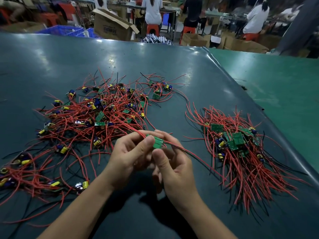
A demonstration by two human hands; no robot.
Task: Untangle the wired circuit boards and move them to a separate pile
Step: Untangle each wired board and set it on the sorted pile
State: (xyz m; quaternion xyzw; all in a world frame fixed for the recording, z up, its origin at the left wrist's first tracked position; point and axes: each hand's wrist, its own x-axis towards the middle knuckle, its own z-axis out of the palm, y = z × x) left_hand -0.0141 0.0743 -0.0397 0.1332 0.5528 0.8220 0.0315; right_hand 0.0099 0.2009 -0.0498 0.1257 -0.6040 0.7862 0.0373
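A small green circuit board point(158, 143) is held above the table between both hands. My left hand point(127, 157) pinches its left end with thumb and fingers. My right hand point(172, 163) grips its right end, thumb in front. Red and black wires run from the board left into the tangled pile point(96, 114) and right towards the sorted pile point(241, 149). The tangled pile holds many green boards with yellow and blue parts, knotted in red wires. In the sorted pile the boards lie together with wires trailing toward the near right.
The dark green table mat point(155, 66) ends at a raised fold on the right, with a lighter green surface point(276, 80) beyond. More wired boards lie at the near left point(25, 169). Cardboard boxes point(112, 26), blue crates and seated people are behind the table.
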